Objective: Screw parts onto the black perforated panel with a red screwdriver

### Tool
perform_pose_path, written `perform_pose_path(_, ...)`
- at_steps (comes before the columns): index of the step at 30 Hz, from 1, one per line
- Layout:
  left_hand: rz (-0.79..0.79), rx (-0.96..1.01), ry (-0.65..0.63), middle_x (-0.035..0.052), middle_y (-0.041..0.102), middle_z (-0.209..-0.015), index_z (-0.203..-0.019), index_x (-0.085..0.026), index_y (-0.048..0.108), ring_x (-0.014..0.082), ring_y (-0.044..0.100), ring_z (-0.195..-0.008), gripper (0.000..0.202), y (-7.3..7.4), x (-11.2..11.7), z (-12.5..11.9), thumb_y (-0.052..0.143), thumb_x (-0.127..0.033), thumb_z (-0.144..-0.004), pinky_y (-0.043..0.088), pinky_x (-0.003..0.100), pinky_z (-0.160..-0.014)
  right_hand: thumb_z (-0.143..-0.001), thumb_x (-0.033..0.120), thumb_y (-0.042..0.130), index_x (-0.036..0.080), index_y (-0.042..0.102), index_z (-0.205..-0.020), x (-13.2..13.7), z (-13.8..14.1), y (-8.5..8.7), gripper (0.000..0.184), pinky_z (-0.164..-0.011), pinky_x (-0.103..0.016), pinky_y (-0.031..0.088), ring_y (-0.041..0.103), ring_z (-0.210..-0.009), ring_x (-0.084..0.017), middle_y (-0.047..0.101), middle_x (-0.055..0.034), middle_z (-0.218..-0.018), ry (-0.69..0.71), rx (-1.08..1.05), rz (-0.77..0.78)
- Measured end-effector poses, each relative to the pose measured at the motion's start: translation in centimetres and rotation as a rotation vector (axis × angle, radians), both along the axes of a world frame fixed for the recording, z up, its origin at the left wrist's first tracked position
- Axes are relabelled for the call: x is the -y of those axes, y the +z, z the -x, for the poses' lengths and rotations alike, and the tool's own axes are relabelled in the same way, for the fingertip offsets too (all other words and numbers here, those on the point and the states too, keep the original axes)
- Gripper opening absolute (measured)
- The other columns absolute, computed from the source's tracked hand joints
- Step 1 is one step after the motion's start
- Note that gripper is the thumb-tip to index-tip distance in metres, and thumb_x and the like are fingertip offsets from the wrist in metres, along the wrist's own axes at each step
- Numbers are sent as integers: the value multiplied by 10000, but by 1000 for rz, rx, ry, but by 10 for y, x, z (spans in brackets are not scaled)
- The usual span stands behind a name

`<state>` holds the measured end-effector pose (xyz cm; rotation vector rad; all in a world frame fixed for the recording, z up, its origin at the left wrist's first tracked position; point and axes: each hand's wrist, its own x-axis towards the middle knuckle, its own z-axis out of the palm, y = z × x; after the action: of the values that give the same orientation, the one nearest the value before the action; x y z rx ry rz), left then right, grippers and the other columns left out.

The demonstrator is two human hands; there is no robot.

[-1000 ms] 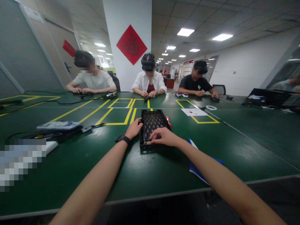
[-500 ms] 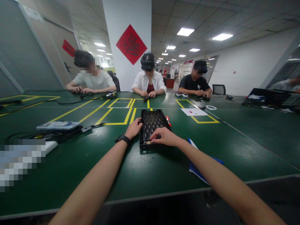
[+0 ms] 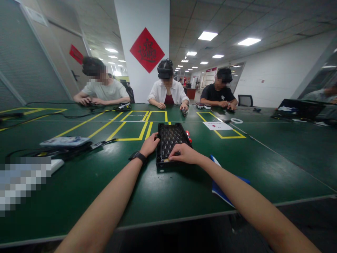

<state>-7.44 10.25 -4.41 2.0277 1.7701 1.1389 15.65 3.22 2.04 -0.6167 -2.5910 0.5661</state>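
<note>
A black perforated tray (image 3: 171, 135) lies on the green table (image 3: 163, 196) in front of me. My left hand (image 3: 150, 144), with a black watch on the wrist, grips the tray's left edge. My right hand (image 3: 184, 154) rests on the tray's near end, its fingers curled and pinching a small dark part I cannot make out. A small red item (image 3: 188, 133) peeks out at the tray's right side.
A blue folder (image 3: 223, 191) lies under my right forearm. Cables and a flat device (image 3: 65, 141) sit to the left. Yellow tape lines (image 3: 143, 130) mark the table. Three people sit across at the far edge. A white sheet (image 3: 218, 125) and tape roll (image 3: 237, 120) lie right.
My hands have stayed on the tray, almost still. The person in the white shirt across the table has moved one hand out to the right.
</note>
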Motion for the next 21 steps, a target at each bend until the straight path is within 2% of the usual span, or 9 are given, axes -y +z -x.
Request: perform_pose_path(21,10,10,-10,86,582,-1189,-1267,-168,448,210,545,-1073,471,4,4,-2,412,-303,-817,403,342,-937,-762,317,613,183,722,-860,2,0,1,198,-745,-257,412,586,-772,-141,689,-41,-804,-23,8,5)
